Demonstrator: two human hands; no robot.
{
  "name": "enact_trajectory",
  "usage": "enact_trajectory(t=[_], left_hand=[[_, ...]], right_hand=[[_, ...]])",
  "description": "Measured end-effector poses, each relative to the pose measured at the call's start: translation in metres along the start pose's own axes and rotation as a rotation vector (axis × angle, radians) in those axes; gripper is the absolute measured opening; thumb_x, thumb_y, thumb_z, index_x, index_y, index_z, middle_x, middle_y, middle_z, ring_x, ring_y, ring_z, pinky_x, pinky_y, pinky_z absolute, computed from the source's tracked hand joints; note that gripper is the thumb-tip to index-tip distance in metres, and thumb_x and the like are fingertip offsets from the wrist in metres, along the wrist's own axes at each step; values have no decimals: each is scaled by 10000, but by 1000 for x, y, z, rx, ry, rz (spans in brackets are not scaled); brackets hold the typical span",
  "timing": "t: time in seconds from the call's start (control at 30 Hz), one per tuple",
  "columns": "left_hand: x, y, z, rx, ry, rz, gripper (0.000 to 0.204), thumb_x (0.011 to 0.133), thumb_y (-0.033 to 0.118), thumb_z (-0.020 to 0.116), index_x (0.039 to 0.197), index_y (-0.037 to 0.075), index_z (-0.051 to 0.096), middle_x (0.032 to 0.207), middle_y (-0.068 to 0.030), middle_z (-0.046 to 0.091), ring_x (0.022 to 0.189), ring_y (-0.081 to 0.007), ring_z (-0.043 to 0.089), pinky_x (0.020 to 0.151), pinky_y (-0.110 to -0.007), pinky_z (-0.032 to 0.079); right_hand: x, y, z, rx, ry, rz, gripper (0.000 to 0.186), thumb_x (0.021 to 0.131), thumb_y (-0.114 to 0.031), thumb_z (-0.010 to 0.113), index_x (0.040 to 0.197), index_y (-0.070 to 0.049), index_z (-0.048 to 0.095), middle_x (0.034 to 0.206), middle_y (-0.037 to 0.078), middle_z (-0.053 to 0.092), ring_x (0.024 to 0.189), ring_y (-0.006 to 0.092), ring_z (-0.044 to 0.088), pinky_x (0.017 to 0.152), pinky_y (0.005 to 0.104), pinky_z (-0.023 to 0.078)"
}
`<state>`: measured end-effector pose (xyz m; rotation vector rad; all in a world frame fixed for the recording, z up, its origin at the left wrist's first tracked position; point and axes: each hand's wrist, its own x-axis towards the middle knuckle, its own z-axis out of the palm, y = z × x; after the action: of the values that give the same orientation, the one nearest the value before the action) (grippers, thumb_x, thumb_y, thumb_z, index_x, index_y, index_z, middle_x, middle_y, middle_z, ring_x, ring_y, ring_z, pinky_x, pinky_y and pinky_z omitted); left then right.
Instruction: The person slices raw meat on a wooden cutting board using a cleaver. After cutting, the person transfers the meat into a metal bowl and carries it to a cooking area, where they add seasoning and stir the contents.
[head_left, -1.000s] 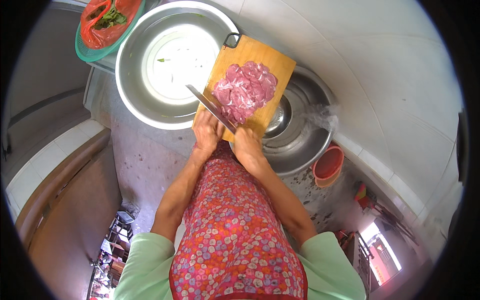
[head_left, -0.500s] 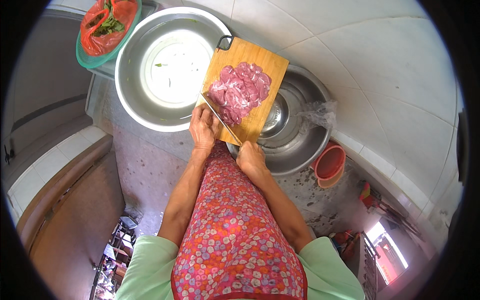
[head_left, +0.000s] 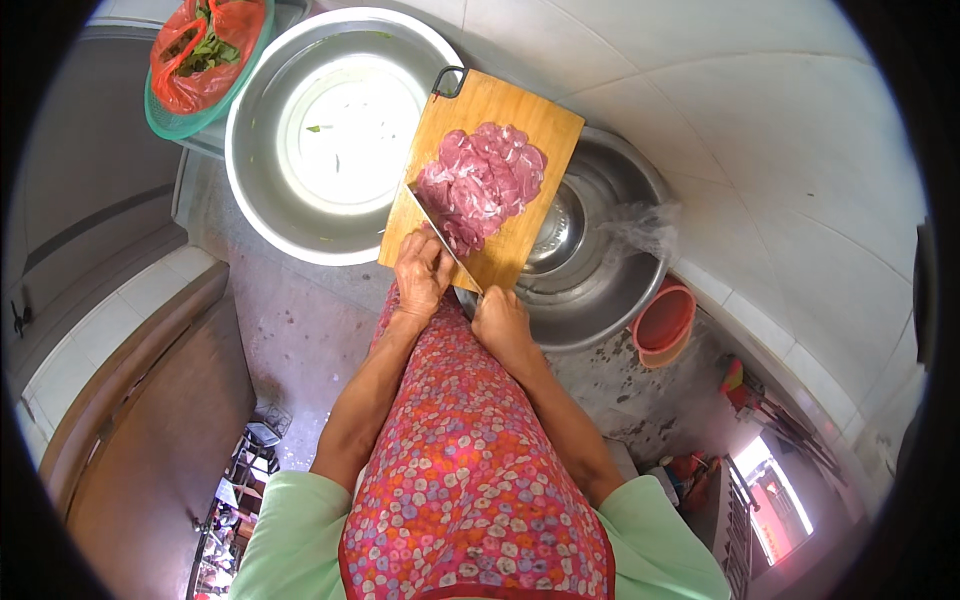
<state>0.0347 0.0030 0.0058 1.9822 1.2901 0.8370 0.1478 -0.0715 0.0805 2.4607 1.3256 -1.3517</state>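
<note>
Wooden board (head_left: 546,122), raw meat pile (head_left: 485,178) beyond left hand (head_left: 422,272), knife (head_left: 441,235) between

Shows no readable text, label, brand, number or sign on knife (head_left: 443,238), board (head_left: 540,125), left basin (head_left: 243,190) or red bag (head_left: 185,92); too small and washed out to tell any on pink panel (head_left: 776,515), near right.

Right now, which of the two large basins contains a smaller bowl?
The right basin: a metal bowl shows inside; the left basin has leaf bits instead.
</note>
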Motion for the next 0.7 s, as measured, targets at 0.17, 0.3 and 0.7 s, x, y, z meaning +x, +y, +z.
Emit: enact_trajectory(t=[0.17, 0.3, 0.7], left_hand=[[15, -2, -7, -65, -28, -127, 137, 708, 9, 632, 840, 6, 597, 778, -134, 541, 733, -315, 543, 672, -375, 461], [17, 13, -7, -96, 77, -314, 116, 727, -1, 613, 832, 28, 570, 766, -121, 492, 692, -283, 531, 628, -353, 451], [21, 8, 3, -59, 140, -185, 137, 701, -50, 597, 827, 3, 580, 819, -109, 537, 710, -228, 549, 629, -311, 459]], right_hand=[[24, -20, -13, -29, 123, -179, 226, 723, -95, 618, 926, 0, 586, 960, 237, 595, 953, 411, 560, 834, 473, 444], [16, -11, -12, 11, -18, -1, 261, 726, -104, 632, 966, -6, 596, 1041, 234, 578, 1014, 394, 539, 880, 445, 429], [-29, 33, -5, 11, 30, 14, 172, 709, -73, 591, 854, 20, 588, 872, 259, 603, 848, 416, 593, 750, 494, 472]])
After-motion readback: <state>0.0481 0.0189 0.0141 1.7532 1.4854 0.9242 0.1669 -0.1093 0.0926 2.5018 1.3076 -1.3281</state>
